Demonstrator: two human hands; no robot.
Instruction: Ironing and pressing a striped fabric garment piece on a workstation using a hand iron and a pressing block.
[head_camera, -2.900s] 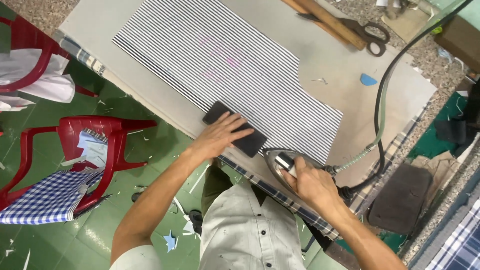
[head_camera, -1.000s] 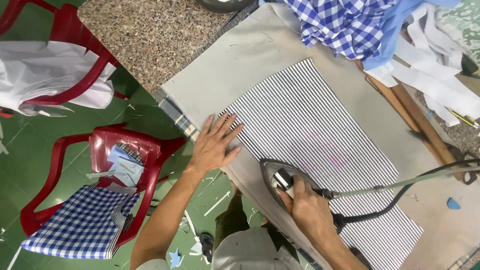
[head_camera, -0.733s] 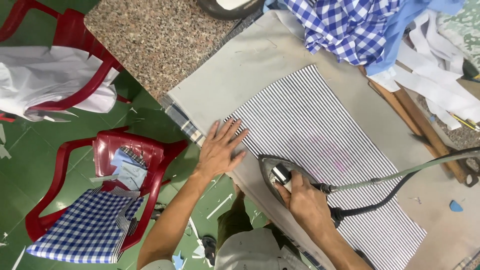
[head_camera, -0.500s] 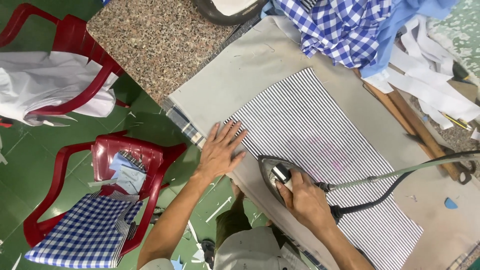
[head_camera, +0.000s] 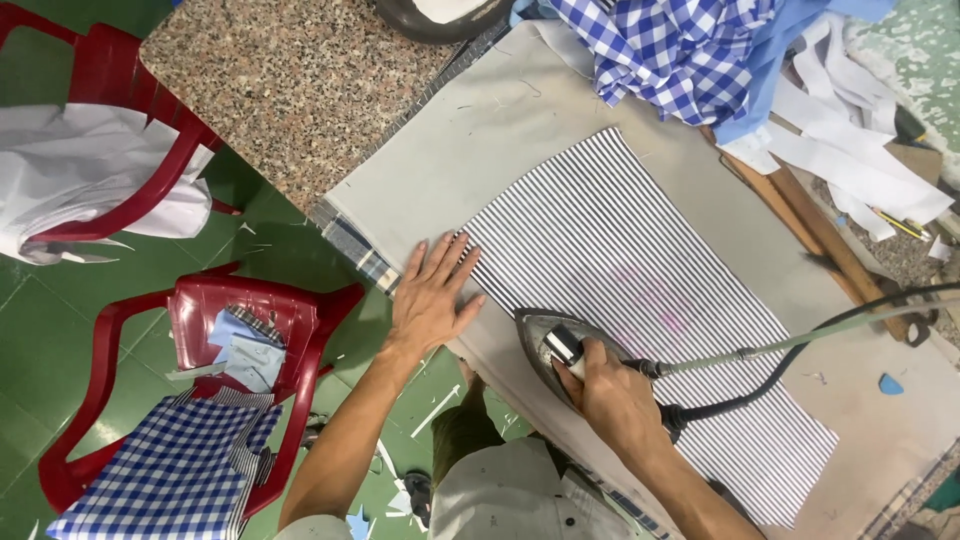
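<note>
Ironing in progress, right hand (head_camera: 615, 398) gripping iron (head_camera: 560, 345) at striped fabric's (head_camera: 640, 300) seven-o'clock edge on counter (head_camera: 440, 170), left hand (head_camera: 430, 300) pressing flat, open, at nine o'clock; far stretch seemingly remaining.

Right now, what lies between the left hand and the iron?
In the head view, only striped cloth spread on the grey pad. The left hand presses flat at its corner; the right hand grips the iron. Nothing else sits between.
</note>
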